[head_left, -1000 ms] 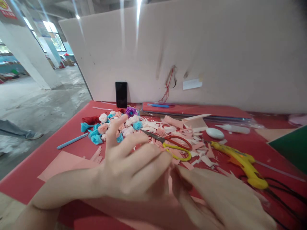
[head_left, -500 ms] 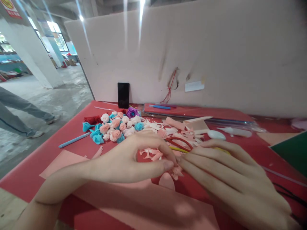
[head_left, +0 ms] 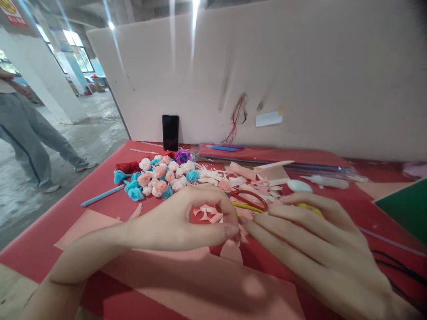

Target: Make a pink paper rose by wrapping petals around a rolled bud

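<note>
My left hand [head_left: 176,222] is closed in a pinch, thumb against forefinger, on a small piece of pink paper [head_left: 244,236] with a cut edge. My right hand [head_left: 320,244] has its fingers stretched out side by side, their tips at the left fingertips and the paper; its thumb is hidden. Just below the pinch lies a pink paper oval [head_left: 231,252]. A larger pink sheet [head_left: 200,280] spreads under both hands. Behind the fingertips are a red handle loop [head_left: 255,194] and a yellow strip [head_left: 248,206]. Pink paper scraps [head_left: 208,213] show through the left hand's curl.
Paper roses [head_left: 160,178] in several colours crowd the red table's left. A blue pen [head_left: 102,195], a standing phone [head_left: 170,132], a white oval object [head_left: 299,186] and a dropper bottle [head_left: 325,181] surround the scraps. A white panel [head_left: 200,80] rises behind; a person [head_left: 26,129] stands left.
My right fingertips have shifted slightly left, covering more of the small paper piece. My left hand keeps its pinch. The person at the left shows more of their body.
</note>
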`<control>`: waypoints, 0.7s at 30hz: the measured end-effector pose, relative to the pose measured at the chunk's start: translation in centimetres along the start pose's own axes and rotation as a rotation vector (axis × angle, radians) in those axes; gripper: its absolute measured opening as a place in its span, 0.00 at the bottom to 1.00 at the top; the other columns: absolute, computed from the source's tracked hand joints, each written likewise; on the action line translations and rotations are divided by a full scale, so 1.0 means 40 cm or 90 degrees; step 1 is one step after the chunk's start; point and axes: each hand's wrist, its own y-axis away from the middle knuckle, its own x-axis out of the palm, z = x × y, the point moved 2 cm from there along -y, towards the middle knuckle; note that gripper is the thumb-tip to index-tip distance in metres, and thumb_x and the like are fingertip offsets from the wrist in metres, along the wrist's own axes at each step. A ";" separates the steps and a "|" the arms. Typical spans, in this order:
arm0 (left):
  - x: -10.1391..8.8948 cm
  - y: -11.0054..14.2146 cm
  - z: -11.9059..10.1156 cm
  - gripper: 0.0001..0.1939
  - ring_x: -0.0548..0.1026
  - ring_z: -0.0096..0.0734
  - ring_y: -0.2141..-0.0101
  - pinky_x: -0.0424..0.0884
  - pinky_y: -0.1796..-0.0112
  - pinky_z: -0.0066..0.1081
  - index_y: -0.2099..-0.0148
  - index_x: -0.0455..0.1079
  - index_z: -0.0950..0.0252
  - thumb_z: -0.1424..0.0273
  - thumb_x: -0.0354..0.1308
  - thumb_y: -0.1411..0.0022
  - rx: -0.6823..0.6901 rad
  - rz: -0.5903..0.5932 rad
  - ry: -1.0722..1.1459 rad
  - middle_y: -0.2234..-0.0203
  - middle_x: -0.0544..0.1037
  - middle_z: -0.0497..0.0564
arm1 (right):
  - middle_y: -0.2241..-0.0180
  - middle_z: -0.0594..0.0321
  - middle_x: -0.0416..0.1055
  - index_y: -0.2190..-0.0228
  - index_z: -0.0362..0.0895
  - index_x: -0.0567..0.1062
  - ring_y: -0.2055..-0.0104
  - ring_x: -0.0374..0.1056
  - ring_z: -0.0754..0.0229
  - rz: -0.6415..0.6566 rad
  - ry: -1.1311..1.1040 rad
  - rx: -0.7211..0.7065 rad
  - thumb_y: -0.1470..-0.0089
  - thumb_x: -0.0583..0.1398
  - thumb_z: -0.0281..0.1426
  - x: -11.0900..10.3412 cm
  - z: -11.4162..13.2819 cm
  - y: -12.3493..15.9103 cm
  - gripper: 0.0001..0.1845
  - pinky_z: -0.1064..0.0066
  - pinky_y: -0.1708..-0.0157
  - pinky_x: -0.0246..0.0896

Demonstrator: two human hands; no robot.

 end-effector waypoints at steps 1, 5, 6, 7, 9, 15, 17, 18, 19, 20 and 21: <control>0.001 0.000 0.001 0.06 0.72 0.23 0.68 0.67 0.62 0.23 0.72 0.65 0.67 0.77 0.55 0.43 -0.015 0.005 0.009 0.73 0.73 0.46 | 0.70 0.66 0.77 0.63 0.48 0.72 0.62 0.71 0.62 0.006 -0.016 0.008 0.39 0.44 0.22 0.000 0.000 0.001 0.19 0.62 0.47 0.57; 0.004 -0.001 0.006 0.05 0.70 0.23 0.67 0.65 0.63 0.23 0.71 0.64 0.67 0.77 0.56 0.44 -0.053 0.011 0.025 0.73 0.72 0.46 | 0.68 0.66 0.77 0.62 0.51 0.73 0.63 0.71 0.60 0.032 -0.068 -0.007 0.40 0.45 0.25 -0.001 -0.005 0.001 0.18 0.60 0.50 0.61; 0.005 -0.001 0.008 0.05 0.70 0.23 0.68 0.65 0.63 0.23 0.71 0.64 0.67 0.77 0.56 0.44 -0.056 0.011 0.018 0.73 0.72 0.46 | 0.67 0.65 0.77 0.62 0.51 0.73 0.63 0.71 0.59 0.039 -0.072 -0.015 0.40 0.45 0.25 -0.001 -0.007 0.002 0.18 0.60 0.51 0.62; 0.006 -0.001 0.009 0.05 0.69 0.22 0.68 0.65 0.63 0.23 0.72 0.64 0.67 0.77 0.56 0.44 -0.055 0.012 0.008 0.73 0.72 0.45 | 0.67 0.65 0.77 0.61 0.51 0.73 0.63 0.71 0.59 0.044 -0.072 -0.025 0.40 0.45 0.26 -0.001 -0.010 0.003 0.18 0.60 0.52 0.63; 0.008 -0.003 0.011 0.05 0.69 0.22 0.68 0.64 0.63 0.22 0.72 0.64 0.66 0.77 0.56 0.45 -0.051 0.015 -0.010 0.73 0.71 0.45 | 0.66 0.64 0.77 0.60 0.50 0.73 0.62 0.70 0.59 0.061 -0.060 -0.035 0.40 0.45 0.25 0.000 -0.013 0.005 0.18 0.59 0.52 0.62; 0.011 -0.009 0.015 0.06 0.66 0.23 0.70 0.62 0.65 0.23 0.74 0.63 0.67 0.79 0.55 0.47 -0.085 0.028 -0.001 0.75 0.69 0.45 | 0.70 0.64 0.76 0.63 0.46 0.71 0.67 0.67 0.61 0.042 0.002 -0.037 0.40 0.44 0.22 -0.001 -0.002 -0.004 0.18 0.61 0.55 0.58; 0.011 -0.009 0.015 0.05 0.66 0.22 0.70 0.62 0.65 0.23 0.73 0.64 0.67 0.78 0.55 0.47 -0.103 0.031 0.015 0.75 0.69 0.45 | 0.72 0.64 0.75 0.65 0.44 0.71 0.69 0.65 0.62 0.032 0.006 -0.036 0.39 0.43 0.21 -0.003 0.002 -0.011 0.18 0.63 0.57 0.57; 0.011 -0.009 0.016 0.05 0.66 0.22 0.70 0.62 0.65 0.23 0.73 0.64 0.67 0.78 0.55 0.46 -0.113 0.034 0.028 0.74 0.70 0.45 | 0.73 0.65 0.75 0.65 0.43 0.71 0.70 0.65 0.63 0.030 0.006 -0.042 0.39 0.43 0.21 -0.004 0.003 -0.014 0.18 0.64 0.58 0.56; 0.011 -0.009 0.016 0.05 0.66 0.22 0.70 0.61 0.66 0.23 0.72 0.64 0.67 0.77 0.54 0.45 -0.119 0.037 0.043 0.74 0.70 0.45 | 0.74 0.65 0.74 0.66 0.43 0.71 0.71 0.64 0.63 0.028 0.007 -0.044 0.38 0.42 0.21 -0.006 0.004 -0.017 0.19 0.65 0.59 0.56; 0.011 -0.008 0.016 0.05 0.66 0.21 0.70 0.61 0.66 0.22 0.72 0.64 0.67 0.77 0.54 0.44 -0.124 0.041 0.056 0.74 0.69 0.45 | 0.75 0.66 0.74 0.66 0.43 0.71 0.71 0.64 0.63 0.026 0.009 -0.046 0.38 0.42 0.22 -0.007 0.004 -0.018 0.19 0.65 0.59 0.55; 0.011 -0.008 0.017 0.05 0.66 0.21 0.70 0.61 0.67 0.22 0.72 0.64 0.67 0.76 0.53 0.43 -0.128 0.045 0.069 0.74 0.69 0.45 | 0.75 0.66 0.73 0.66 0.44 0.71 0.71 0.64 0.63 0.025 0.012 -0.047 0.38 0.42 0.22 -0.008 0.004 -0.019 0.19 0.65 0.60 0.55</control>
